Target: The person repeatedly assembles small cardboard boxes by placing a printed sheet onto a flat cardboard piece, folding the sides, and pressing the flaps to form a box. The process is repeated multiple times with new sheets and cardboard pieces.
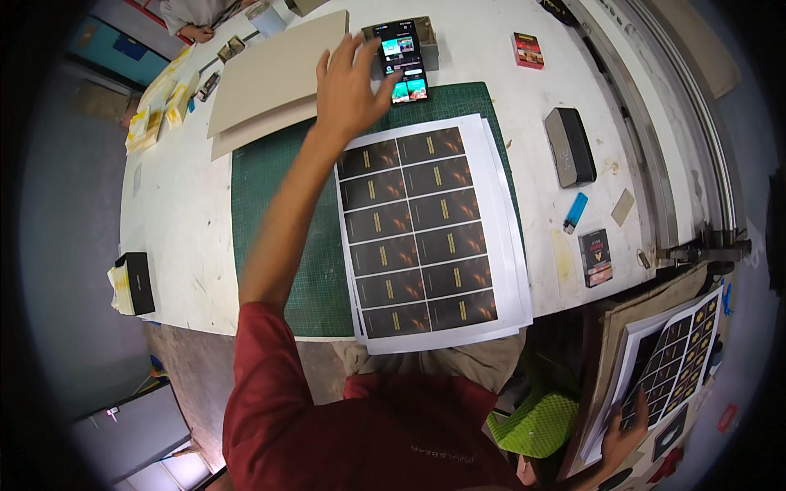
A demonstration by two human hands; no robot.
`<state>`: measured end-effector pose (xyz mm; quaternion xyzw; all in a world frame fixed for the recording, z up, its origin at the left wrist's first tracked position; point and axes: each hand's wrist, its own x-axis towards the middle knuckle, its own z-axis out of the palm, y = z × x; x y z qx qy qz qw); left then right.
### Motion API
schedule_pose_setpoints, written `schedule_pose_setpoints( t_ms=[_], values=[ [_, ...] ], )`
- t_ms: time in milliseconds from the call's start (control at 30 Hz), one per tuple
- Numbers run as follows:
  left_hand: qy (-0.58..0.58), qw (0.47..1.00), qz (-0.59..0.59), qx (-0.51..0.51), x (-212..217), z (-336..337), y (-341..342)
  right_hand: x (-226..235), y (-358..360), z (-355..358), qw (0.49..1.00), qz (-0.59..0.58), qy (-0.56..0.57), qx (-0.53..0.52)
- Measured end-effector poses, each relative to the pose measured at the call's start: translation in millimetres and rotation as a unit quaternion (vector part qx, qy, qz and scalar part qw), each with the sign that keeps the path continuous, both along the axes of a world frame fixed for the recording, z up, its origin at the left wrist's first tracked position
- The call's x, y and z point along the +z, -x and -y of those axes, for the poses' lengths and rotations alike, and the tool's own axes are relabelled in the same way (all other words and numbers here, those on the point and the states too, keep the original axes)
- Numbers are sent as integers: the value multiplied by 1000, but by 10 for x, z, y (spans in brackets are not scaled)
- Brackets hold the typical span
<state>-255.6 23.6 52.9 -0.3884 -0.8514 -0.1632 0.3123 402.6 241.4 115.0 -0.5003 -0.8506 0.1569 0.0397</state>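
My left hand (348,90) reaches across the table, its fingers spread, with the thumb at the lit screen of a smartphone (413,59). The phone leans against a small grey box (430,41). Below that hand lies a stack of printed sheets (426,233) with a grid of dark cards, on a green cutting mat (282,229). Down at the lower right, my right hand (624,434) rests on another stack of printed sheets (675,352), its fingers stretched out over the dark print.
Brown boards (278,69) lie at the mat's upper left. On the right are a black-and-grey block (571,147), a blue lighter (575,213), a dark packet (596,258) and a red packet (528,51). A metal rail (720,164) edges the right. Another person's hand (196,33) shows far left.
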Motion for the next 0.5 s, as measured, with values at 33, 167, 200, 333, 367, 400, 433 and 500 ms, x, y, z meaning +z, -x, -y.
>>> schedule_pose_setpoints(
  t_ms=[33,167,200,333,367,400,433,500],
  values=[
    [31,999,4,10,-46,-171,243,89,63,63,1000,20,-9,13],
    [125,990,50,51,-46,-486,821,132,167,85,999,46,-19,6],
    [139,986,72,55,-46,-521,931,105,140,69,999,33,-10,-1],
    [213,966,132,63,-13,-656,1039,95,117,73,1000,19,-19,6],
    [214,967,125,60,-36,-664,1052,133,173,92,1000,15,-17,-2],
    [214,968,118,58,-54,-665,1064,193,263,113,1000,11,-14,-10],
    [215,969,110,56,-72,-664,1072,220,309,118,1000,7,-12,-17],
    [213,969,111,52,-90,-640,1077,194,262,88,1000,9,-20,1]
  ],
)
